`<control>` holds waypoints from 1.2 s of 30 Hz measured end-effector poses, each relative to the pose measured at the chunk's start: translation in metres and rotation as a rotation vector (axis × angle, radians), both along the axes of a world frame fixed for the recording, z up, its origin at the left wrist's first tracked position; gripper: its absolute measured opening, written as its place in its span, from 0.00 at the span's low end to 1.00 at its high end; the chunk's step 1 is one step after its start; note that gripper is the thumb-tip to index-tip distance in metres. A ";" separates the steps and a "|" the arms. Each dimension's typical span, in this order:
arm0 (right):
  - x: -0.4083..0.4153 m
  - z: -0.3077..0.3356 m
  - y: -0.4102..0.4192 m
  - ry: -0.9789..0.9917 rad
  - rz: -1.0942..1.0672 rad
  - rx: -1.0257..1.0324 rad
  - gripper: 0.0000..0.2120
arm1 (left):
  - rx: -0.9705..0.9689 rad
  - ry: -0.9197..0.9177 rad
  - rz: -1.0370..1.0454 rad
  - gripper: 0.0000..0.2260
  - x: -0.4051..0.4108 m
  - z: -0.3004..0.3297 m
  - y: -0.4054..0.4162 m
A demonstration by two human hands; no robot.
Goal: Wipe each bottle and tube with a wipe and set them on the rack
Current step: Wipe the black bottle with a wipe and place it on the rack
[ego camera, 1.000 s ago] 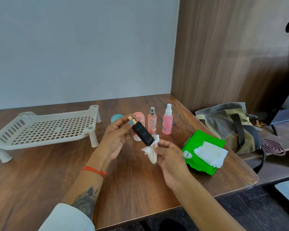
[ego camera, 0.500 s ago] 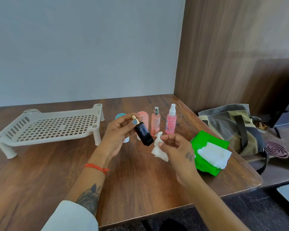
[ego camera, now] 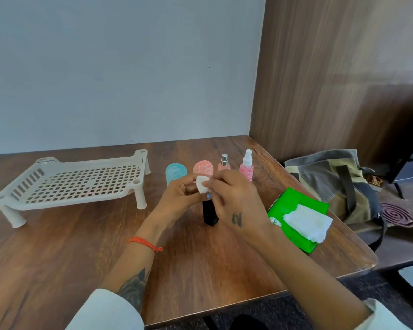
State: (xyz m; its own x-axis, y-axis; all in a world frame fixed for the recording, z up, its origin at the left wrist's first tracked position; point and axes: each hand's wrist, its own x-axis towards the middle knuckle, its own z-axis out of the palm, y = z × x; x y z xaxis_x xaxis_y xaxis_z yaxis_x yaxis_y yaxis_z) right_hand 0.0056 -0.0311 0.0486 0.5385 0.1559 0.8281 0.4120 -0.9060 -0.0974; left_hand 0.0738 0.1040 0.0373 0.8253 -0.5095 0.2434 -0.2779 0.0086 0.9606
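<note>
White perforated rack point(ego camera: 76, 184) is sitting on the wooden table point(ego camera: 69, 253) at left, nothing lying on it. Behind the hands a row of items is standing upright: blue tube point(ego camera: 174, 173), pink tube point(ego camera: 202, 167), peach spray bottle point(ego camera: 224, 163), pink spray bottle point(ego camera: 246, 167). The hands are covering the lower parts of the pink tube and both spray bottles. Green wipe pack point(ego camera: 296, 208) is lying to the right with a white sheet point(ego camera: 308, 221) sticking out on top. Grey-and-olive bag point(ego camera: 329, 182) is sitting past the table edge, a dark spiral coil point(ego camera: 397, 214) beside it.

Black bottle point(ego camera: 209, 214) is hanging roughly upright above the table between the two hands — only its lower body is showing, the top is hidden behind the fingers. Left hand point(ego camera: 177, 198) is curling closed around the bottle's upper part from the left. Right hand point(ego camera: 236, 201) is pinching a folded white wipe point(ego camera: 202, 184) against the bottle's top, fingers closed on it. Wipe is sitting just above the visible black body, touching both hands' fingertips. Whether the bottle's base is touching the table — cannot tell.
</note>
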 end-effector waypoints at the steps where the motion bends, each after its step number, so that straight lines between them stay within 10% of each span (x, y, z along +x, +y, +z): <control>1: 0.001 -0.001 0.001 0.029 -0.001 -0.046 0.08 | 0.012 -0.005 0.000 0.15 0.000 0.001 0.000; 19: -0.012 -0.002 -0.029 0.222 0.090 -0.477 0.12 | 0.066 0.061 -0.139 0.24 0.001 0.001 0.004; 27: -0.007 0.025 -0.033 0.139 0.084 -0.134 0.12 | 0.061 0.115 -0.112 0.26 0.001 0.001 0.004; 36: 0.018 0.046 -0.007 0.730 0.071 -0.134 0.13 | 0.044 0.126 -0.096 0.27 0.001 0.001 0.004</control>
State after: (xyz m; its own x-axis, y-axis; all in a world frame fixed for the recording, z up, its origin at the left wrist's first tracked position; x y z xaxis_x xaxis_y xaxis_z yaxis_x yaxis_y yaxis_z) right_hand 0.0239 -0.0378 0.0947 0.9292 0.2852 0.2350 0.3428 -0.9028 -0.2596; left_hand 0.0746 0.1076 0.0385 0.7948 -0.5956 0.1166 -0.1554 -0.0139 0.9878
